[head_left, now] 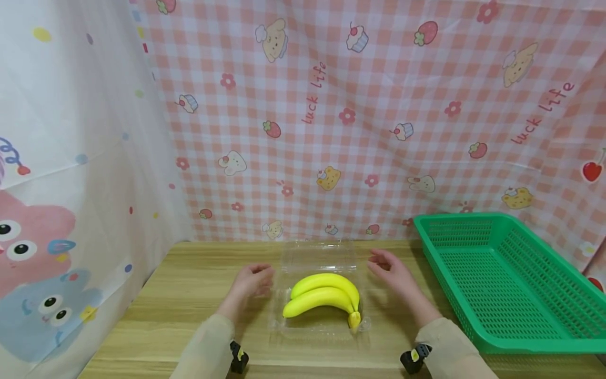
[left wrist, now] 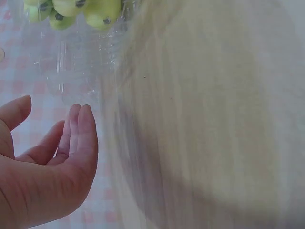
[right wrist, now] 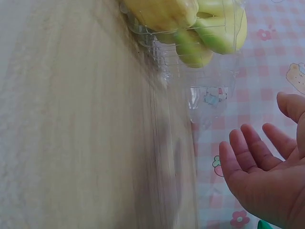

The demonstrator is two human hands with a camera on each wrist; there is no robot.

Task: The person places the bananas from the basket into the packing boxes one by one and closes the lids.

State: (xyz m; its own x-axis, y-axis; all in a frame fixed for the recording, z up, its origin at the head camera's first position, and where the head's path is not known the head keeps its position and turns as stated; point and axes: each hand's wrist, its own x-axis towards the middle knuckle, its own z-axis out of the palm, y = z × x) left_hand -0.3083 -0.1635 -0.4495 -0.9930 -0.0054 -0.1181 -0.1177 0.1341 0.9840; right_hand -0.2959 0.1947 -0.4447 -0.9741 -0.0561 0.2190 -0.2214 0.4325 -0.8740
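A bunch of yellow bananas lies in a clear plastic clamshell box on the table, stem end to the right and toward me. The lid of the box is folded back, away from me. My left hand hovers just left of the box, fingers loosely bent and holding nothing. On the other side, my right hand is held near the lid's right edge, likewise without anything in it. The left wrist view shows dark-ended banana tips; bananas behind clear plastic show in the right wrist view.
A large green slotted plastic basket stands to the right of my right forearm. The wooden table ends at a pink checked curtain behind, with a white printed curtain along the left.
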